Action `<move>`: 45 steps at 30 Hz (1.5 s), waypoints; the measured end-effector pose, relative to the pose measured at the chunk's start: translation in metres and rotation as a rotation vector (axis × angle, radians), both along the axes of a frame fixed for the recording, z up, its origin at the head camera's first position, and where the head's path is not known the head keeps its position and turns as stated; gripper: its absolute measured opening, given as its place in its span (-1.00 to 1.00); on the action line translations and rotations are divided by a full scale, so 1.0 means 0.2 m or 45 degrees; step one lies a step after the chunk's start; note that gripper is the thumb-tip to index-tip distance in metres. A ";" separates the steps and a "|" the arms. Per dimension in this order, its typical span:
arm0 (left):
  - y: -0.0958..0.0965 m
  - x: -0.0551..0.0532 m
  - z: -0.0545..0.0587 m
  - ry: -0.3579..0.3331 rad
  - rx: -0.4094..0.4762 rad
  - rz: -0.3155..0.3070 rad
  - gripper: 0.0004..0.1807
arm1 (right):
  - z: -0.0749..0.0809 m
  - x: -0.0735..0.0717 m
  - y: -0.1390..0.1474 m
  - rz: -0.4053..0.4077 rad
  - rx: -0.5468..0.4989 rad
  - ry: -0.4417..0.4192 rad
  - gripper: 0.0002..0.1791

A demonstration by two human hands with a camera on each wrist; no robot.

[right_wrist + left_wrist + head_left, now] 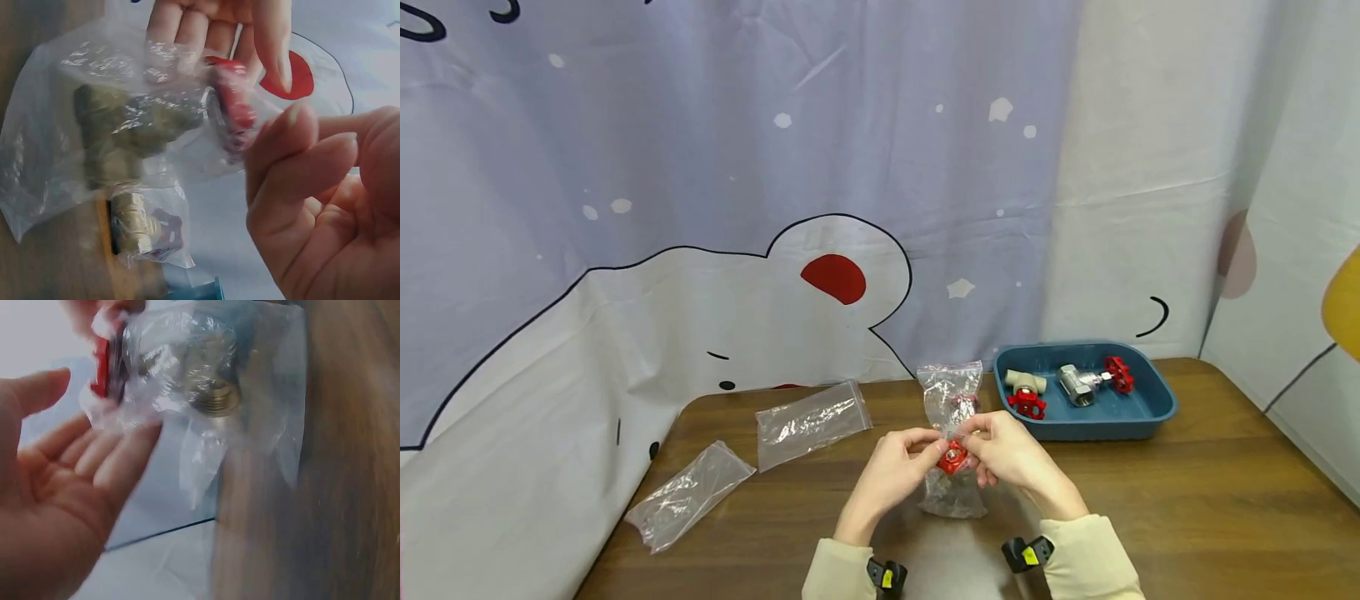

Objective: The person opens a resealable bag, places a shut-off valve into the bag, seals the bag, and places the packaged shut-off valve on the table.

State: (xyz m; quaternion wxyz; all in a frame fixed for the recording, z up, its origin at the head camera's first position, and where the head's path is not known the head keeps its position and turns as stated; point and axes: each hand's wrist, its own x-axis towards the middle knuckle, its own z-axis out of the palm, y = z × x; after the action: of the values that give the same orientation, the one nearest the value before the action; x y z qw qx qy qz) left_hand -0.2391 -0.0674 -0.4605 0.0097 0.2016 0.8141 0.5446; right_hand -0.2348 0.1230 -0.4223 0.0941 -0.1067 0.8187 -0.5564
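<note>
A brass-coloured valve [215, 400] with a red handwheel [953, 457] sits inside a clear plastic bag [37, 144], held up between both hands. My right hand [1011, 454] pinches the bag's edge beside the handwheel, its other fingers curled. The left hand [891, 471] supports the bag with nearly straight fingers [128, 459] behind the handwheel. Its thumb [47, 390] stands apart from them, near the wheel. Just behind on the table lies a second bagged valve [134, 225], also with a red handwheel.
A blue tray [1090, 430] at the back right holds a beige valve [1026, 382] and a silver valve [1077, 385], both with red handwheels. Two flat clear bags [812, 423] lie on the wooden table [1225, 483] to the left. A printed curtain [700, 167] hangs behind.
</note>
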 end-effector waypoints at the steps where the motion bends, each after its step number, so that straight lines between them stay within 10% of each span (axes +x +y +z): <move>1: 0.02 0.00 0.00 0.042 -0.051 0.059 -0.71 | 0.00 0.00 0.00 0.005 0.036 0.010 -0.83; 8: 0.10 0.05 0.00 0.499 -0.621 0.432 -0.84 | 0.00 0.01 -0.01 -0.047 0.176 0.035 -0.85; 12: 0.09 0.07 0.00 0.576 -0.764 0.463 -0.80 | 0.00 0.01 0.00 -0.065 0.182 0.026 -0.85; 20: 0.06 0.10 0.11 0.364 -0.575 0.373 -0.79 | 0.03 0.01 0.03 -0.049 0.185 0.034 -0.84; 31: 0.04 0.18 0.30 0.385 -0.514 0.414 -0.84 | 0.15 0.07 0.08 -0.010 0.278 0.175 -0.82; 45: -0.02 0.18 0.32 0.366 -0.518 0.329 -0.83 | 0.16 0.09 0.09 0.028 0.277 0.227 -0.81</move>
State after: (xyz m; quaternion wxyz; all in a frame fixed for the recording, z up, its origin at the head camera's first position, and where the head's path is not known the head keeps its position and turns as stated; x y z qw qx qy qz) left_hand -0.2035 -0.0705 -0.3962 -0.1352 0.1650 0.9186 0.3325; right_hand -0.2178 0.1408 -0.3898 0.0384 -0.1539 0.8781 -0.4514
